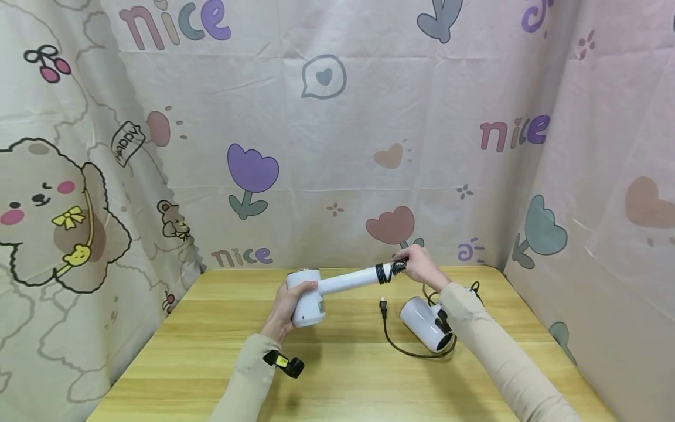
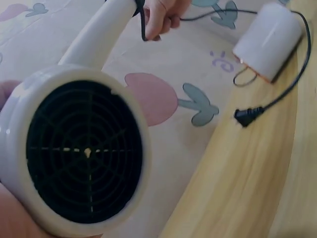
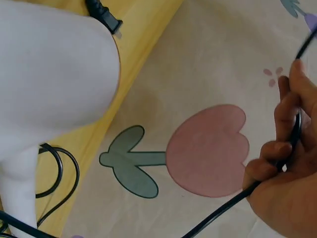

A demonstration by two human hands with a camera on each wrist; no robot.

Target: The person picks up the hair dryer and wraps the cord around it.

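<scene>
My left hand (image 1: 285, 306) grips a white hair dryer (image 1: 307, 309) round its barrel, holding it up above the table. Its round dark grille (image 2: 64, 183) faces the left wrist camera. The handle (image 1: 348, 282) slants up to the right, with black cord (image 1: 379, 274) wound round its far end. There my right hand (image 1: 419, 265) holds the cord in curled fingers; the right wrist view shows the black cord (image 3: 218, 212) passing through the fist. A second white hair dryer (image 1: 422, 325) lies on the table below my right forearm, which partly hides it.
The second dryer's black plug (image 1: 383, 306) and cord (image 1: 401, 350) curve across the wooden table (image 1: 221, 334) in front of it. More loops of cord (image 3: 74, 171) lie by its handle. Printed curtains (image 1: 327, 129) hang behind and at both sides.
</scene>
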